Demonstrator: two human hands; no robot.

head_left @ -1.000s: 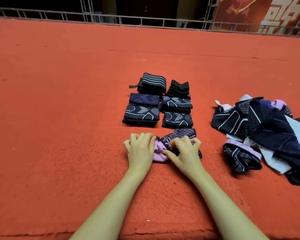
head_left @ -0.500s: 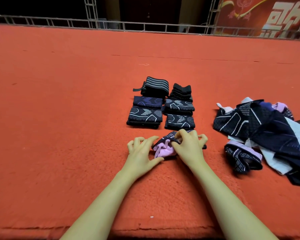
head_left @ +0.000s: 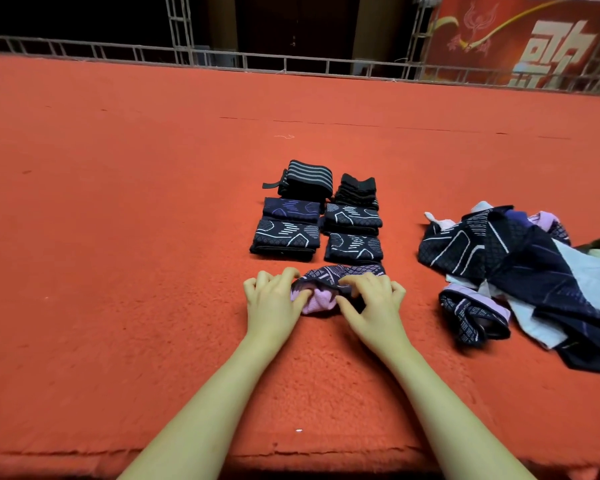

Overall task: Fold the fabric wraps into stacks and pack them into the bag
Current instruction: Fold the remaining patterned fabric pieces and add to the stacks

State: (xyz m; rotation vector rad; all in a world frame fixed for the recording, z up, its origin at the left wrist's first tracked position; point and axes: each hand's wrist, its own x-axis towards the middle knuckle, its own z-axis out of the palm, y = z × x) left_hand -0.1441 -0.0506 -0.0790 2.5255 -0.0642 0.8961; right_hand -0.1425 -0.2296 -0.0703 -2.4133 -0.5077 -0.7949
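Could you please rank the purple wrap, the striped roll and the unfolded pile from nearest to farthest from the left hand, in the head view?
From the left hand:
1. Purple wrap, in its fingers, just right.
2. Striped roll, straight ahead, back of the folded rows.
3. Unfolded pile, far right.

Two hands are in view: the left hand [head_left: 274, 303] and the right hand [head_left: 374, 303], both with curled fingers on one purple-and-pink wrap [head_left: 329, 289] at near centre. Folded stacks [head_left: 284, 237] number six, set in two columns of three just beyond the hands: four navy patterned, one grey-striped black stack [head_left: 307, 180] at far left, one plain black stack [head_left: 357, 190] at far right. One unfolded heap [head_left: 520, 265] lies well to the right; the count of wraps within it cannot be determined. One red carpet [head_left: 118, 237] bears all items.
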